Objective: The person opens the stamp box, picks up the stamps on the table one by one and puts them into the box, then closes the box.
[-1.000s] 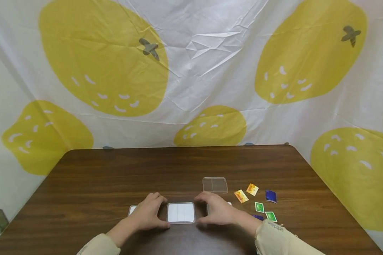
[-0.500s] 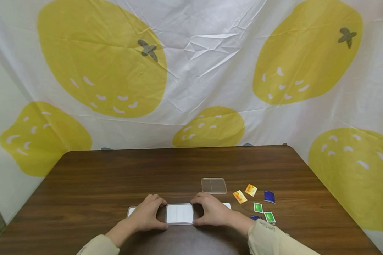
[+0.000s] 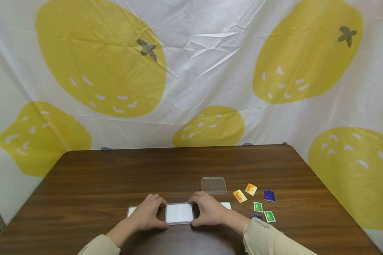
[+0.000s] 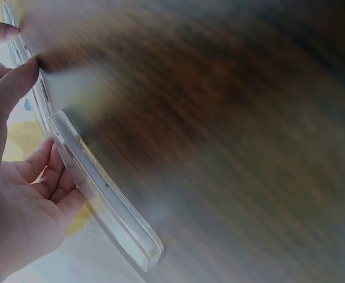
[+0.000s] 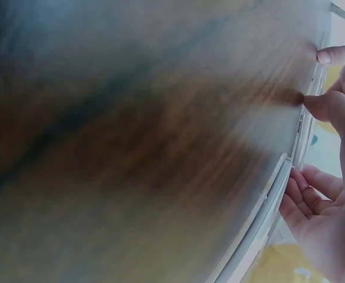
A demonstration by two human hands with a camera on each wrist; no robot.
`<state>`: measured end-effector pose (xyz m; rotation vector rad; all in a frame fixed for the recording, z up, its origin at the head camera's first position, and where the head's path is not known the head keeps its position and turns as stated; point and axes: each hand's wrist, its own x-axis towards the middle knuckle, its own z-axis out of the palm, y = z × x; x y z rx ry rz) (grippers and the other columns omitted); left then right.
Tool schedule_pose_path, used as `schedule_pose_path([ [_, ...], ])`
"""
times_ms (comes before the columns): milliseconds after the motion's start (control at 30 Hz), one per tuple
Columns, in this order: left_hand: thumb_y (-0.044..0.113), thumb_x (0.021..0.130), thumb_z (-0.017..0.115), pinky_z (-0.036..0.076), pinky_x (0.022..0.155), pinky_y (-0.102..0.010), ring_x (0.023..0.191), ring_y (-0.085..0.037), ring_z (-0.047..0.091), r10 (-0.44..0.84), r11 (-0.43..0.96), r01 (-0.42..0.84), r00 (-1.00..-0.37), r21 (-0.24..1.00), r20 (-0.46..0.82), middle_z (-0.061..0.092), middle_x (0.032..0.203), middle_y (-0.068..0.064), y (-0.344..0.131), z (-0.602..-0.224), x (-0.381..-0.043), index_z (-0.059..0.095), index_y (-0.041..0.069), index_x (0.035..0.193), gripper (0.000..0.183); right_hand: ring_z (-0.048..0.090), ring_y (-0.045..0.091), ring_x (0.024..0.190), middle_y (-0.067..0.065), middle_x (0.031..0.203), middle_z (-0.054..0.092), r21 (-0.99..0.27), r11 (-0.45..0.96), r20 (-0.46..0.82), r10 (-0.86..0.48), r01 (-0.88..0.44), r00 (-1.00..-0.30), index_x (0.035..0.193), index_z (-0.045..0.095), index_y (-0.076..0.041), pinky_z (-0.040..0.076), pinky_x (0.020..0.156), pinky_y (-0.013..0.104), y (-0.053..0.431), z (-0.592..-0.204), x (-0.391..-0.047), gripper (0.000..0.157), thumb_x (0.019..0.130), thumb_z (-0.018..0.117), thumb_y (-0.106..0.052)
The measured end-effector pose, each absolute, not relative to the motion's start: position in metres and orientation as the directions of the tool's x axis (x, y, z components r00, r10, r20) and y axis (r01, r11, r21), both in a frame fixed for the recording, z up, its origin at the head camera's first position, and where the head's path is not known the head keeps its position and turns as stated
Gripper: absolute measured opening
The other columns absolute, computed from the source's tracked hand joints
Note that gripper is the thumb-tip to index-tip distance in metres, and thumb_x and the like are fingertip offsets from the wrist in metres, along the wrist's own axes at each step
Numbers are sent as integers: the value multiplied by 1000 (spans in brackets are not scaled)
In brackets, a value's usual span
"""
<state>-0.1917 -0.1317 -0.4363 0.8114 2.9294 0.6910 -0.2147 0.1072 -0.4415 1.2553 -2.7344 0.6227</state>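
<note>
A shallow clear plastic case [image 3: 179,213] with a white inside lies flat on the table in front of me. My left hand [image 3: 148,214] grips its left end, thumb at the near corner and index finger at the far one. At the right end my right hand [image 3: 209,210] holds it in the same way. Behind the left hand a second case [image 4: 108,188] pokes out, mostly covered in the head view. A third case [image 5: 252,236] is partly hidden behind the right hand.
Beyond the right hand lies a clear lid [image 3: 213,185]. Several small printed cards are scattered to the right: orange cards [image 3: 250,189], green cards [image 3: 257,207] and blue cards [image 3: 269,196]. A lemon-patterned cloth [image 3: 191,81] hangs behind the brown table [image 3: 131,170].
My right hand has moved slightly left, from just beside the middle case onto its right end. The left hand has stayed nearly in place at the left end.
</note>
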Motion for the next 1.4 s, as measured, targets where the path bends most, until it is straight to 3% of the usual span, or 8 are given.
schedule_pose_path([
  [467, 39, 59, 79, 43, 76, -34, 89, -16, 45, 483, 771, 473, -871, 427, 91, 52, 90, 3, -132, -437, -192, 59, 6, 97, 54, 51, 9, 82, 0, 87, 59, -377, 557, 235, -715, -740, -658, 96, 64, -4, 44, 75, 21, 109, -440, -217, 47, 58, 78, -26],
  [967, 38, 60, 80, 43, 72, -33, 84, -15, 44, 501, 742, 521, -849, 423, 168, 51, 86, 3, -132, -438, -190, 59, 6, 93, 51, 54, 10, 83, -2, 88, 59, -531, 522, 214, -680, -667, -702, 97, 64, -4, 45, 76, 22, 116, -441, -223, 45, 59, 78, -23],
  [1167, 38, 59, 80, 43, 75, -34, 86, -17, 45, 493, 752, 503, -858, 426, 144, 52, 87, 2, -131, -437, -190, 59, 5, 93, 52, 55, 11, 79, -1, 86, 60, -516, 518, 268, -658, -682, -703, 95, 64, -3, 47, 72, 23, 121, -435, -230, 42, 60, 79, -20],
  [1400, 39, 59, 80, 43, 76, -32, 87, -16, 45, 497, 755, 496, -860, 428, 121, 52, 88, 2, -131, -436, -189, 60, 6, 95, 53, 56, 14, 80, 1, 87, 58, -500, 566, 248, -631, -655, -735, 98, 64, -2, 47, 71, 25, 123, -433, -242, 46, 61, 80, -24],
])
